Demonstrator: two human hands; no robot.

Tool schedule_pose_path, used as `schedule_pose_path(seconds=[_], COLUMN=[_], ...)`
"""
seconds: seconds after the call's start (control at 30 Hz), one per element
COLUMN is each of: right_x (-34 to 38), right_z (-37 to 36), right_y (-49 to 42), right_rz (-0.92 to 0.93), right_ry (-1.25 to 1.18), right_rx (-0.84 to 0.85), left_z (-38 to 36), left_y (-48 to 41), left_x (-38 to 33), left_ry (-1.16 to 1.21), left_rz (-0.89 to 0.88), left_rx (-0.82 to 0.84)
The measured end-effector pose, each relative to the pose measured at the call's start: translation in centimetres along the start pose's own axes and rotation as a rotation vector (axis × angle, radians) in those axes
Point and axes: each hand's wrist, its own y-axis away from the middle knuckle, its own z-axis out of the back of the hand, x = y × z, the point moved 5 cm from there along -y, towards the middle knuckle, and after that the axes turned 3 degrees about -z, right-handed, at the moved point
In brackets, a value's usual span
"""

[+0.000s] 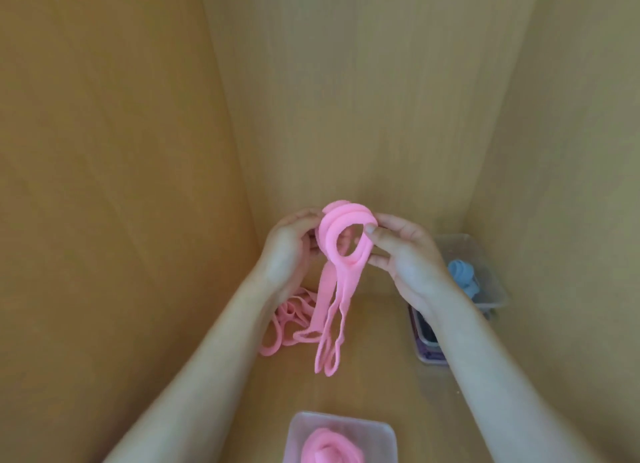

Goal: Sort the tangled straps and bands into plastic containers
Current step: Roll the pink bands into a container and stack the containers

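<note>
Pink stretchy band (348,216), one of it, was up between your two hands, wound into a ring of about three turns. Your left hand (289,251) curled round the ring's left side, its fingers hidden behind the turns. Your right hand (405,254) pinched the ring's right edge between thumb and fingertips. From the bottom of the ring the rest of the band hung down in flat strips that ended in at least two narrow loops above the wooden surface (374,376); blur kept you from a surer count.

One loose pile of pink bands (287,320) lay on the wood below your left wrist, tangled, so the number in it could not be told.

You had three plastic containers in view. One frosted container (346,421) sat nearest you at the bottom edge, holding one pink coil (329,445). One clear container (491,282) stood in the right corner, holding one blue roll (462,277). One darker container (424,345) lay just in front of it, partly under your right forearm, its contents dark and unclear.
</note>
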Motion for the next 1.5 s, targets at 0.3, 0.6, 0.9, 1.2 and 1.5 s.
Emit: schedule_pose_path(seconds=[0.3,0.6,0.9,1.2,1.5], right_x=[2.0,4.3,6.8,10.8,13.4], right_z=[-0.5,0.1,-0.2,-2.8,-3.6], right_y=[-0.8,-0.8,-2.2,-3.7,-4.1], right_rz=[0.005,0.18,0.184,0.389,0.479], right_ry=[-0.048,0.232,0.353,0.613,0.616], right_rx=[-0.146,-0.207,0.071,0.129,0.05], left_z=[-1.9,-3.2,-3.5,-2.2,2.1], left_y=[-0.8,-1.6,-2.5,-3.4,1.4], left_x=[-1.8,-2.4,-4.3,-5.4,5.8], left_ry=[-0.062,-0.184,-0.159,-0.017,-0.29], left_rz=[-0.033,-0.078,-0.104,-0.139,0.16], left_rx=[0.121,0.076,0.103,0.065,-0.081])
